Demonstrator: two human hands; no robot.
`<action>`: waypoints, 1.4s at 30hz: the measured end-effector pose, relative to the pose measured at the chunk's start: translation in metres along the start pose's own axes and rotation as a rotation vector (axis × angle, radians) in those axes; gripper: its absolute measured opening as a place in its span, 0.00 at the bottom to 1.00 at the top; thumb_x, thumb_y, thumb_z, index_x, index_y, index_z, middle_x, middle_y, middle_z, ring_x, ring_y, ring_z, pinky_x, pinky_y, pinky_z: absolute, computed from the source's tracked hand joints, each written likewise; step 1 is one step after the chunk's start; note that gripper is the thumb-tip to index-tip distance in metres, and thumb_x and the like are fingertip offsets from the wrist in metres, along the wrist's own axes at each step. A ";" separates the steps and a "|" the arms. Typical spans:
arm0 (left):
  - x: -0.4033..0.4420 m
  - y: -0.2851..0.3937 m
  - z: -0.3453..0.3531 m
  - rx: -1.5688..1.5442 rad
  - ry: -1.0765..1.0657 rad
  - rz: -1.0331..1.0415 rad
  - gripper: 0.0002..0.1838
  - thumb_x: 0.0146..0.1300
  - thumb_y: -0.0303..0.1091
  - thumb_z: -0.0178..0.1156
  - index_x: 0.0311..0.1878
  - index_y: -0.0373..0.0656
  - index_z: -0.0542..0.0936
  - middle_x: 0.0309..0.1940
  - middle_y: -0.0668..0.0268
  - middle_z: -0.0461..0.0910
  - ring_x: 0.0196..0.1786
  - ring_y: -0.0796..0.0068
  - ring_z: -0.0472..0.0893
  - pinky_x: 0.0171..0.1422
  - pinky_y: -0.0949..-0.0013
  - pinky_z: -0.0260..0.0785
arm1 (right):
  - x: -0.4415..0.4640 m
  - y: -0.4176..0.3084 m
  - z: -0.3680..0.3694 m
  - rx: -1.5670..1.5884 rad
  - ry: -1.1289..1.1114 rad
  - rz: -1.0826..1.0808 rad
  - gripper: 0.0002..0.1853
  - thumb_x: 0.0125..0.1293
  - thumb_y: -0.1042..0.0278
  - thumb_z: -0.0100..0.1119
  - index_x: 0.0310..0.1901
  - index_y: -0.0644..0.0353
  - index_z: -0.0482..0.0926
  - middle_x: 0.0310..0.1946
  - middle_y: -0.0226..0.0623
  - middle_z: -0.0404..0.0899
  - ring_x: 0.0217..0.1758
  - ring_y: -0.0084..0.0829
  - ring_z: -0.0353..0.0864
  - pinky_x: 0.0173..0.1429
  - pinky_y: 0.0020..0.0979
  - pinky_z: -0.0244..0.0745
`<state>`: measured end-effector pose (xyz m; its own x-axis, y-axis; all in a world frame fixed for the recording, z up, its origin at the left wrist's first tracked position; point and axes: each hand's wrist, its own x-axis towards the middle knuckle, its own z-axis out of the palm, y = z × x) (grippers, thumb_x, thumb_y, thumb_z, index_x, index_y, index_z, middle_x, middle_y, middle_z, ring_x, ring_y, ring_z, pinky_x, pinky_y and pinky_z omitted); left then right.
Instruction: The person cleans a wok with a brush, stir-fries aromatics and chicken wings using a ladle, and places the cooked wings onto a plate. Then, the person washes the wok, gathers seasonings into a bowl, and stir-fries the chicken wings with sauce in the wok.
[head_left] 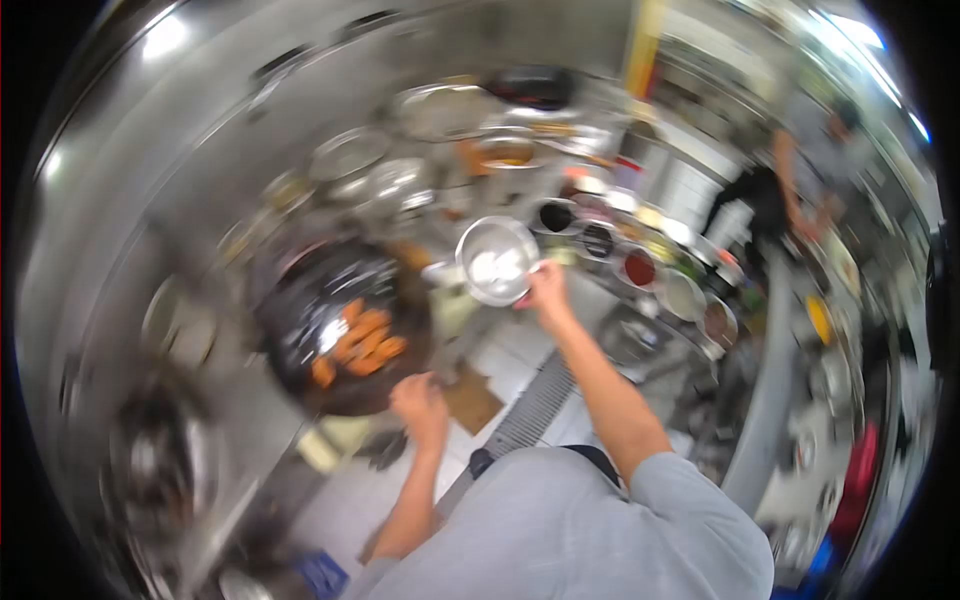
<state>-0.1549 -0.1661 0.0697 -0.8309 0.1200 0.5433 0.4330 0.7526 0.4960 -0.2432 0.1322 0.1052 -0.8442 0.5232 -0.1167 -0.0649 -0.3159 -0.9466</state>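
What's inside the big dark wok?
Inside the wok are orange-brown pieces, bunched toward the side near the left hand. It's too blurry to say what they are. The wok's dark, shiny surface shows around them, but the part right under the pieces is covered.

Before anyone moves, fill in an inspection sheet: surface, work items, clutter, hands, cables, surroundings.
Surface: grey metal counter, blurred.
Work items: dark wok with orange pieces inside; metal bowl held above and right of it in the picture.
Clutter: many containers, one with red contents.
Hands: right hand grips the bowl's rim; left hand near the wok, contact unclear.
Cables: nothing seen.
Surroundings: floor grate; another person at right.
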 end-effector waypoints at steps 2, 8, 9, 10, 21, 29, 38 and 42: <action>-0.005 0.022 0.014 0.023 0.017 0.099 0.20 0.51 0.24 0.62 0.50 0.41 0.80 0.49 0.57 0.78 0.57 0.54 0.73 0.64 0.54 0.60 | -0.018 0.024 -0.112 -0.064 0.180 -0.065 0.08 0.67 0.72 0.52 0.47 0.54 0.70 0.37 0.35 0.77 0.33 0.30 0.82 0.23 0.35 0.82; -0.032 0.088 0.123 -0.369 -0.341 0.254 0.13 0.61 0.25 0.59 0.49 0.32 0.77 0.45 0.53 0.77 0.49 0.51 0.75 0.58 0.55 0.68 | -0.200 -0.037 -0.465 -0.045 0.797 -0.109 0.08 0.68 0.68 0.58 0.47 0.53 0.75 0.38 0.27 0.75 0.42 0.22 0.73 0.48 0.27 0.69; -0.042 0.115 0.131 -0.396 -0.388 0.315 0.13 0.61 0.25 0.59 0.49 0.32 0.77 0.45 0.53 0.77 0.49 0.51 0.75 0.58 0.55 0.68 | -0.235 -0.039 -0.513 -0.110 0.901 -0.175 0.08 0.68 0.68 0.58 0.47 0.54 0.76 0.38 0.27 0.75 0.42 0.23 0.73 0.49 0.27 0.69; -0.054 0.150 0.136 -0.508 -0.559 0.244 0.12 0.61 0.23 0.58 0.48 0.32 0.76 0.43 0.53 0.76 0.47 0.51 0.75 0.56 0.57 0.68 | -0.273 -0.076 -0.544 -0.020 0.987 -0.389 0.07 0.66 0.68 0.57 0.45 0.54 0.76 0.37 0.27 0.76 0.42 0.24 0.73 0.50 0.28 0.69; -0.110 0.370 0.165 -0.588 -1.171 0.722 0.09 0.56 0.19 0.56 0.41 0.34 0.78 0.35 0.55 0.75 0.38 0.54 0.77 0.42 0.60 0.71 | -0.626 -0.160 -0.795 0.577 2.024 -0.969 0.15 0.63 0.78 0.55 0.45 0.63 0.59 0.34 0.48 0.71 0.29 0.41 0.82 0.36 0.46 0.88; -0.117 0.417 0.185 -0.544 -1.171 0.829 0.06 0.58 0.21 0.59 0.39 0.39 0.80 0.34 0.55 0.79 0.39 0.54 0.80 0.44 0.60 0.72 | -0.682 -0.068 -0.849 0.533 1.540 -1.331 0.17 0.72 0.65 0.54 0.54 0.67 0.67 0.51 0.51 0.74 0.53 0.49 0.78 0.63 0.51 0.77; -0.099 0.429 0.223 -0.592 -1.313 0.765 0.06 0.61 0.25 0.59 0.41 0.43 0.81 0.36 0.58 0.79 0.41 0.54 0.80 0.45 0.59 0.73 | -0.496 -0.101 -0.788 0.256 1.630 -0.133 0.32 0.67 0.48 0.60 0.65 0.57 0.62 0.59 0.48 0.68 0.51 0.47 0.80 0.48 0.50 0.81; -0.070 0.424 0.252 -0.630 -1.249 0.803 0.06 0.62 0.25 0.58 0.41 0.43 0.81 0.36 0.58 0.78 0.41 0.53 0.80 0.44 0.59 0.73 | -0.448 -0.068 -0.835 0.247 1.484 0.004 0.34 0.67 0.51 0.60 0.67 0.61 0.59 0.58 0.49 0.67 0.50 0.46 0.81 0.45 0.46 0.82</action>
<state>-0.0012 0.3079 0.0713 0.0555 0.9953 0.0794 0.6805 -0.0959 0.7265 0.5837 0.5801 -0.0295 0.4365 0.7779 -0.4520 -0.2769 -0.3619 -0.8902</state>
